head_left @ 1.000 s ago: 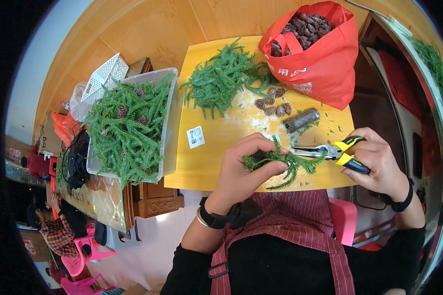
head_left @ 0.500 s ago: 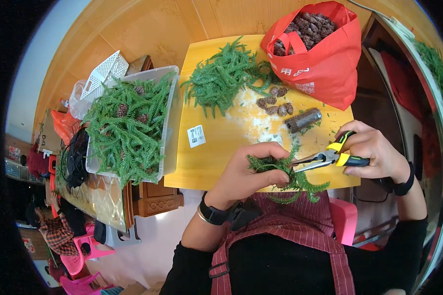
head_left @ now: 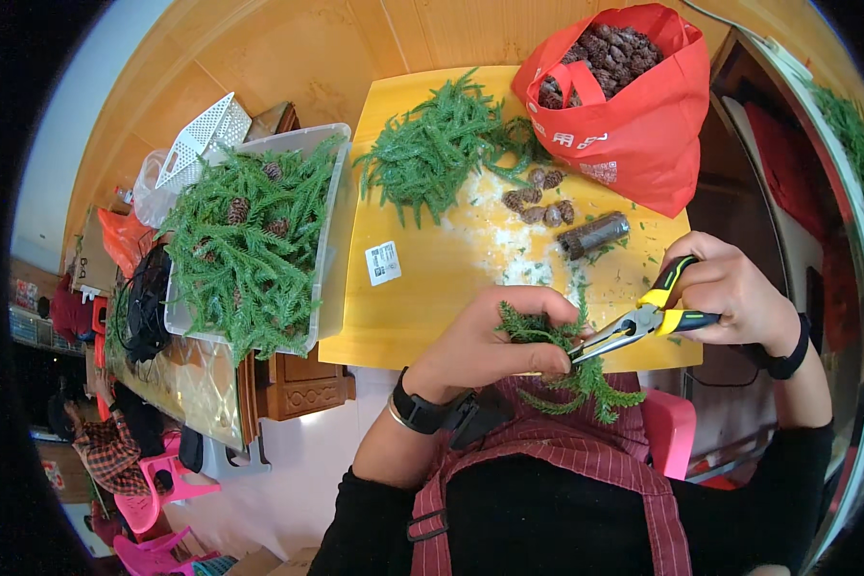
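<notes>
Near the front edge of the yellow table, my left hand [head_left: 504, 336] pinches a green artificial pine sprig [head_left: 586, 379], whose needled ends stick out past the fingers. My right hand [head_left: 730, 298] grips the yellow-and-black handles of long-nose pliers [head_left: 634, 326]. The plier tips reach the middle of the sprig beside my left fingertips; my fingers and the needles hide what exactly they touch. Beyond my hands lie several small pine cones [head_left: 538, 200] and a dark cylindrical bundle [head_left: 593, 234].
A pile of pine sprigs [head_left: 432, 144] lies on the yellow table [head_left: 403, 317] near a white label [head_left: 383, 263]. The red bag [head_left: 634, 144] of pine cones stands back right. At left is a clear bin [head_left: 331, 230] of sprigs with cones. A person [head_left: 115, 446] sits far left.
The plier handles have spread less to more, and the jaws now close in nearer my left fingertips at the sprig. My left hand has shifted slightly right and nearer.
</notes>
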Tool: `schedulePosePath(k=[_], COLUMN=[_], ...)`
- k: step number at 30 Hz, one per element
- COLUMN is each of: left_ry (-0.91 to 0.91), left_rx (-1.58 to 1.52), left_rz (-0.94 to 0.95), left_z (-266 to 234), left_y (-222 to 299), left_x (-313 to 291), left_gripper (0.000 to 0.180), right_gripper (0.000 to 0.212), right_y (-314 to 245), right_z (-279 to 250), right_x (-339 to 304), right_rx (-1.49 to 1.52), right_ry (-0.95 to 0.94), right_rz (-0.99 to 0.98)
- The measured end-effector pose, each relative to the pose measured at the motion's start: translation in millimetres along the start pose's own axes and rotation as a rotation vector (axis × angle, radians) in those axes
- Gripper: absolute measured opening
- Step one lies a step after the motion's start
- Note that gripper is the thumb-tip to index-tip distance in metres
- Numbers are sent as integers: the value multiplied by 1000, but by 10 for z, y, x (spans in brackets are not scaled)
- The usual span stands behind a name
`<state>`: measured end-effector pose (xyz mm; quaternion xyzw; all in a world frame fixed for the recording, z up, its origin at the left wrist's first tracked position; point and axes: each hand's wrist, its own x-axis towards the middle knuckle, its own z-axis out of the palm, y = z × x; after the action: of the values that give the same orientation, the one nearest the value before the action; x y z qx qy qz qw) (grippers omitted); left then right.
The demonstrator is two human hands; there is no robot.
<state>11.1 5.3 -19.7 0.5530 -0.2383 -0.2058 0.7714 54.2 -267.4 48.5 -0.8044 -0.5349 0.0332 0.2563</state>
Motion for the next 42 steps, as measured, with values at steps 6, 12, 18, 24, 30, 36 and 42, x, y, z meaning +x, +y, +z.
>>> schedulePosePath(k=[6, 12, 18, 24, 30, 36, 42], left_ry=[5, 19, 56, 159, 265, 344, 387], left_rx=[6, -56, -151, -24, 562, 701, 789], left_rz=[-18, -102, -122, -2, 305, 374, 418], left_z=[6, 28, 82, 96, 90, 147, 173], left_y=[-10, 22, 33, 74, 96, 96, 121], left_x=[-10, 4, 11, 39, 66, 76, 52], left_gripper=[27, 30, 26, 22, 19, 19, 21], right_gripper=[19, 22, 27, 34, 34, 29, 33], right_y=[20, 45, 72, 38, -178, -316, -318], right_z=[74, 132, 237, 183, 112, 188, 244], right_x=[-13, -87, -209, -234, -306, -262, -254], right_rx=[-55, -149, -96, 46, -47, -245, -275], right_ry=[75, 106, 114, 192, 267, 237, 233], right_rz=[-39, -53, 42, 115, 273, 259, 228])
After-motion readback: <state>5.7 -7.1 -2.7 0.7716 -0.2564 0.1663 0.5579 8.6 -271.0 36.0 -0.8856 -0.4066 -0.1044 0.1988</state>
